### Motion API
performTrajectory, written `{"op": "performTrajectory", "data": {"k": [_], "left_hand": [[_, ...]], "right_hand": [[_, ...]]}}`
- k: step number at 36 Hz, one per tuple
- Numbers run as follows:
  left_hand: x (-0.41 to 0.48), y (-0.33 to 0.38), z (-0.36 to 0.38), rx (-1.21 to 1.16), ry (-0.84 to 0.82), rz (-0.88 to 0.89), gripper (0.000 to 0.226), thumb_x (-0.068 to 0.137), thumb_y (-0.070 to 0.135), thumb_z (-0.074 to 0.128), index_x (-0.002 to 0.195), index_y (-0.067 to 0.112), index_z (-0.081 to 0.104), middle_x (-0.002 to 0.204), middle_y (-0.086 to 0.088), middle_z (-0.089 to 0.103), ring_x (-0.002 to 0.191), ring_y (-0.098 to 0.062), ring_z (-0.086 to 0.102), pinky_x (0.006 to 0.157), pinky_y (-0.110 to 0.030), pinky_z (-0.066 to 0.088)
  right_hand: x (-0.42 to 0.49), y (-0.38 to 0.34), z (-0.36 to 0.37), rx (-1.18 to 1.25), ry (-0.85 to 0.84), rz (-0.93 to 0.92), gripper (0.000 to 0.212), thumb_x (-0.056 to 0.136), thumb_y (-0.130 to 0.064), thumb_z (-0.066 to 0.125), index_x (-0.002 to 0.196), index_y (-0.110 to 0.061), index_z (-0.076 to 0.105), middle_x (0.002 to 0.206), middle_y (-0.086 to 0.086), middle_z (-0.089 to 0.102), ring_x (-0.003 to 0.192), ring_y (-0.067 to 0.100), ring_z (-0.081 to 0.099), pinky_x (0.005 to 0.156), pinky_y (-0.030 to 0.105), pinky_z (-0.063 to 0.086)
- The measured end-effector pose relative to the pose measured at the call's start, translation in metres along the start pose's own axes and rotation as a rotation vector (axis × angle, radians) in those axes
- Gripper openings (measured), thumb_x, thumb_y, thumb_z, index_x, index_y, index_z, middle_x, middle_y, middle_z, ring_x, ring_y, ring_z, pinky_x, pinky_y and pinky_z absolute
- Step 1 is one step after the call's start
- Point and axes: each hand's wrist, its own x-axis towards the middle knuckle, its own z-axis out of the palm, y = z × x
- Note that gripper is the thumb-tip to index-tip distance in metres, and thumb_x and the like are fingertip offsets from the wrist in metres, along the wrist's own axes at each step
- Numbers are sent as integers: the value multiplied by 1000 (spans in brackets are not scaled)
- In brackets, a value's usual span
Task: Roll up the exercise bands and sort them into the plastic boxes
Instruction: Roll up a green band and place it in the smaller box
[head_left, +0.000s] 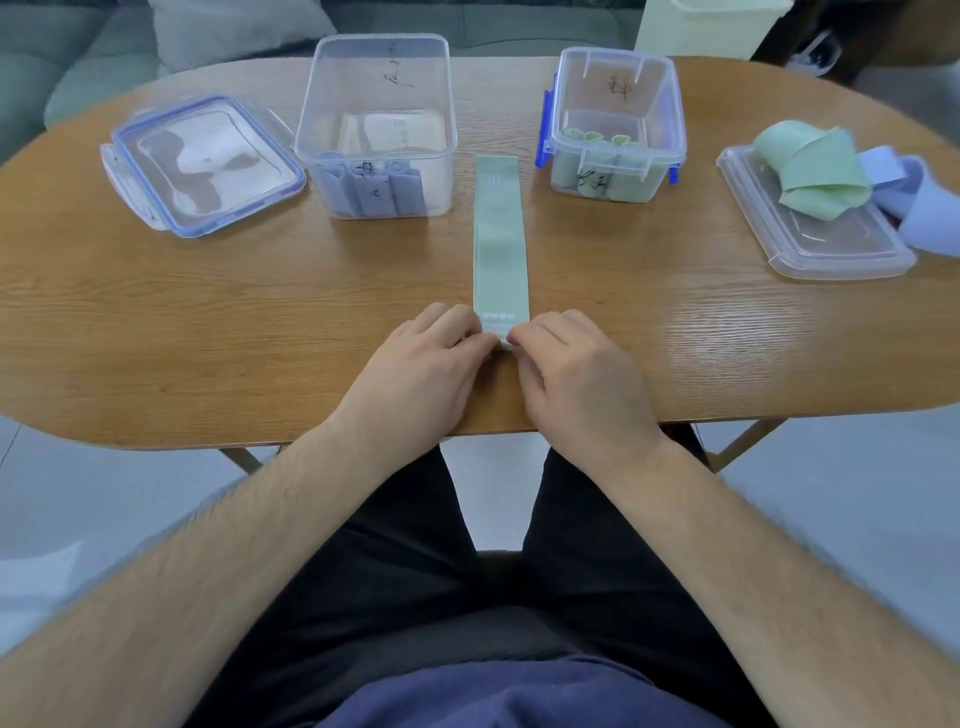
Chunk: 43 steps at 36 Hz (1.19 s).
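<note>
Left hand (415, 364) and right hand (576, 369) fingers (457, 325) pinch the flat green band's (500, 234) near end.

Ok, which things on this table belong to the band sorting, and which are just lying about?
In the job: flat green band, near end pinched by left hand and right hand; box of green rolls; box of lavender rolls; loose green band and loose lavender band, far right.
Lying about: blue-rimmed lid; clear lid under the loose bands; cushion in the background.
</note>
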Motion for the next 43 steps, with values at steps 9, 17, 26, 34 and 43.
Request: {"op": "performTrajectory", "data": {"k": [9, 17, 26, 34, 43], "left_hand": [[5, 3, -3, 0, -14, -51, 25, 99, 15, 49, 113, 6, 68, 92, -8, 54, 84, -27, 51, 75, -46, 53], [5, 7, -3, 9, 46, -85, 16, 92, 8, 62, 103, 10, 73, 88, -8, 55, 79, -27, 55, 70, -43, 51], [9, -1, -2, -78, -56, -100, 33, 100, 23, 41, 102, 7, 70, 98, -10, 55, 93, -36, 67, 77, -50, 54], [8, -3, -1, -61, -19, -81, 21, 97, 16, 51, 99, 6, 70, 101, -12, 59, 104, -37, 65, 90, -49, 52], [8, -4, -4, 113, 102, -9, 14, 93, 14, 58, 89, 17, 71, 93, 0, 63, 131, -27, 53, 103, -41, 28]], "right_hand": [[2, 6, -3, 82, -35, 87, 13, 96, -10, 63, 102, -9, 74, 102, 4, 59, 99, 22, 53, 66, 39, 55], [6, 12, -1, 179, -40, 91, 13, 93, -6, 66, 100, -11, 76, 104, -1, 64, 102, 18, 53, 86, 29, 48], [9, 18, -3, 201, -95, 104, 11, 91, -11, 65, 97, -17, 72, 107, -5, 71, 113, 19, 57, 95, 41, 49], [12, 18, -7, 162, -153, 111, 13, 92, -15, 64, 99, -23, 70, 112, -10, 70, 115, 12, 57, 90, 41, 48], [13, 15, -10, 72, -145, 72, 12, 91, -17, 64, 99, -22, 71, 109, -7, 72, 110, 18, 60, 83, 41, 50]]}}
